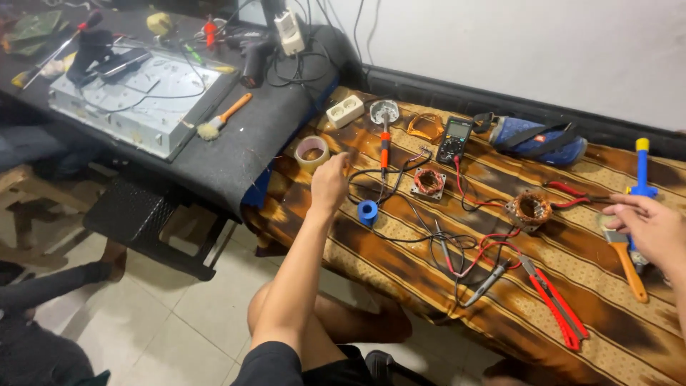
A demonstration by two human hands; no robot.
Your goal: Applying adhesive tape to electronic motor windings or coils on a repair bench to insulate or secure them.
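Reaching my left hand (330,182), loosely curled and empty, toward the orange soldering iron (384,145) lying on the striped cloth (400,286); I'd grip its handle, clear of the cables. My right hand (652,227) rests, relaxed, on the paintbrush (627,261).

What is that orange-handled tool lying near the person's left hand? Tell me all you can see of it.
It looks like a soldering iron: a slim stick with an orange and black handle and a thin metal tip. It lies on the brown striped cloth, tip pointing away from the person toward a round metal dish, which it reaches or overlaps. A dark cord runs from its near end across the cloth. The left hand hovers just beside it, not touching it.
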